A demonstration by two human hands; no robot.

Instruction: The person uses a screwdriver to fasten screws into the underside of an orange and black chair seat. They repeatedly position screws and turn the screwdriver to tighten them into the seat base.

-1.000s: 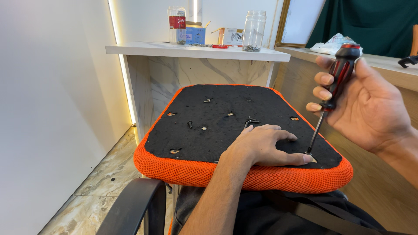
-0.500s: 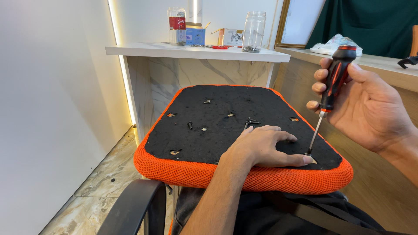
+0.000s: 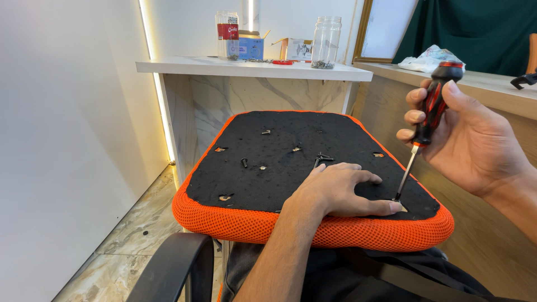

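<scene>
The screwdriver (image 3: pixel 426 120), with its red and black handle, stands tilted near the right front corner of the seat cushion (image 3: pixel 279 168), tip down on the black underside. It looks light and rigid; the ribbed handle offers the sure grip, the thin shaft none. The right hand (image 3: pixel 475 140) is wrapped around that handle, fingers closed on it. The left hand (image 3: pixel 338 190) lies flat and spread on the black fabric, forefinger touching the spot where the tip lands. The cushion seems stiff beneath and soft at its orange mesh rim. Loose screws (image 3: pixel 321 159) lie mid-panel. Whatever the tip engages is hidden by the fingertip, probably a screw. The cushion's front underside and the person's lap are cut off.
</scene>
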